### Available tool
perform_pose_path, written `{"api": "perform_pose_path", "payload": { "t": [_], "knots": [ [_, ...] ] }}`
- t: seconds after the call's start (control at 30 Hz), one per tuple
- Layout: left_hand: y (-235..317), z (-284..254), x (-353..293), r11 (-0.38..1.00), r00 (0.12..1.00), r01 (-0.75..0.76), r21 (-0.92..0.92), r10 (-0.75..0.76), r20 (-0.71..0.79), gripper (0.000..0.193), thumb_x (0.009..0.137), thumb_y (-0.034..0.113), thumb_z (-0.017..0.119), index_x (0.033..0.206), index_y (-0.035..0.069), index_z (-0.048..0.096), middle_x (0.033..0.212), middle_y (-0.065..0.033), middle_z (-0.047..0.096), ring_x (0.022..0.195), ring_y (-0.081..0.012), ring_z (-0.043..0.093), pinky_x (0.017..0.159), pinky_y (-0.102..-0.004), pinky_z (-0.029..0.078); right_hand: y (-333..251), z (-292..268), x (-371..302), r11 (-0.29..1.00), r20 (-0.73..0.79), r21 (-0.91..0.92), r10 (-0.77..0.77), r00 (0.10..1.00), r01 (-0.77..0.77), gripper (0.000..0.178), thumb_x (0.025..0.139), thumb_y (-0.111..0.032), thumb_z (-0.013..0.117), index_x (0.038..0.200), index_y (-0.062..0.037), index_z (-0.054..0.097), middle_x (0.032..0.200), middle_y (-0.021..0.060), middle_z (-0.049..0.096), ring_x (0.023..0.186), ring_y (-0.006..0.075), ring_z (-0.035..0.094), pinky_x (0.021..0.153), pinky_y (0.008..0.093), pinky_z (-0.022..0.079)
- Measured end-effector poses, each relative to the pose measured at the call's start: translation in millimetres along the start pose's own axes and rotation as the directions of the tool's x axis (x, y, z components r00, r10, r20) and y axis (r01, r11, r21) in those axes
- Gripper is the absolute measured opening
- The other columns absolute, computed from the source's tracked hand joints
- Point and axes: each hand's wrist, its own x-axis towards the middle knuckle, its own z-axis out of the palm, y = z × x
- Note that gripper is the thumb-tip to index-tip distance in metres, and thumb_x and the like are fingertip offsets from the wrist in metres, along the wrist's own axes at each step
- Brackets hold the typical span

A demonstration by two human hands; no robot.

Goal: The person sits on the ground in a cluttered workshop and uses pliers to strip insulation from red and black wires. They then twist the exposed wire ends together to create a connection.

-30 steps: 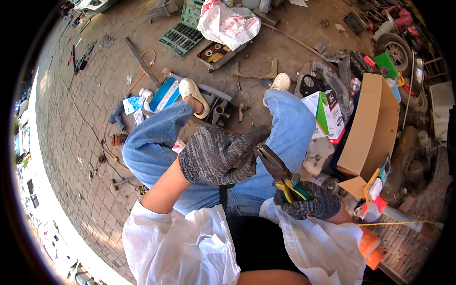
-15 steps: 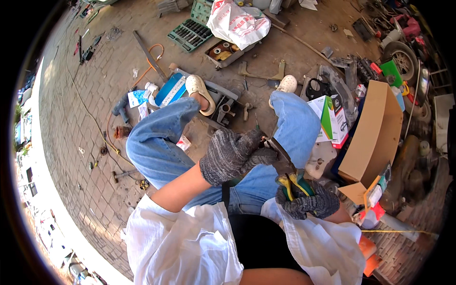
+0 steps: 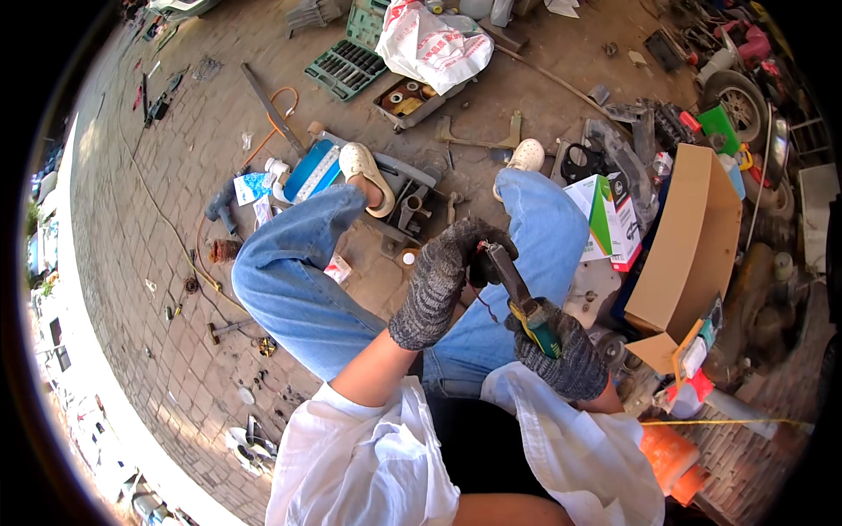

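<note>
My left hand (image 3: 443, 280), in a grey knitted glove, is closed in front of my lap, its fingers pinched around a thin dark wire (image 3: 488, 305) that dangles below them. My right hand (image 3: 568, 358), gloved the same way, grips pliers (image 3: 519, 294) by their yellow and green handles. The pliers' jaws point up and left, meeting the fingertips of my left hand. A small reddish bit shows at the jaw tips, too small to name. The left fingers hide most of what is pinched there.
Beyond my feet lie a green socket case (image 3: 346, 67), a white plastic bag (image 3: 436, 44) and a metal bracket (image 3: 480, 133). A blue tray (image 3: 309, 167) and a power drill (image 3: 222, 207) are to the left. An open cardboard box (image 3: 684, 245) and a wheel (image 3: 735, 105) crowd the right.
The pliers have turned edge-on, their handles now closer together in my right hand, which has risen slightly. My left hand has tilted upward and shifted right; the hanging wire has come into view.
</note>
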Motion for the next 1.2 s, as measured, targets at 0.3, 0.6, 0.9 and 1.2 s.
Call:
{"api": "perform_pose_path", "payload": {
  "t": [0.3,0.6,0.9,1.2],
  "knots": [
    [-9.0,29.8,-1.2,0.877,0.998,0.026,-0.480,0.004,0.061,0.050,0.093,0.046,0.053,0.095,-0.003,0.061,0.089,-0.0133,0.064,0.085,-0.0227,0.063,0.080,-0.0351,0.049,11.2,17.9,6.5,0.855,-0.193,-0.489,-0.301,0.934,0.175,0.038,0.082,-0.016,0.066,0.113,0.0008,0.051,0.093,0.0235,0.062,0.085,0.0377,0.064,0.073,0.0415,0.050],
    [-17.3,31.7,-9.4,0.898,1.000,0.032,-0.438,-0.029,0.012,0.049,0.095,0.048,0.049,0.083,0.002,0.057,0.076,-0.0082,0.058,0.072,-0.0174,0.057,0.068,-0.0300,0.044,21.0,27.5,24.9,0.837,-0.260,-0.452,-0.455,0.852,0.309,0.026,0.086,-0.012,0.061,0.108,-0.0021,0.052,0.080,0.0201,0.062,0.074,0.0394,0.064,0.064,0.0416,0.050],
    [-9.1,46.0,-14.4,0.824,0.993,0.017,-0.567,-0.081,-0.088,0.051,0.097,0.050,0.043,0.078,0.003,0.052,0.068,-0.0050,0.047,0.063,-0.0169,0.044,0.065,-0.0300,0.038,38.0,27.9,34.3,0.797,-0.224,-0.530,-0.461,0.859,0.290,0.038,0.078,-0.019,0.068,0.107,-0.0017,0.051,0.081,0.0215,0.064,0.075,0.0415,0.063,0.065,0.0455,0.051],
    [-19.6,19.4,0.0,0.880,1.000,0.009,-0.475,-0.013,-0.006,0.033,0.098,0.033,0.049,0.097,0.001,0.056,0.087,-0.0080,0.057,0.077,-0.0166,0.055,0.070,-0.0289,0.045,56.3,15.6,45.5,0.850,-0.180,-0.453,-0.383,0.906,0.269,0.037,0.081,-0.014,0.066,0.112,-0.0009,0.050,0.086,0.0217,0.063,0.081,0.0382,0.064,0.070,0.0427,0.051]
  ]
}}
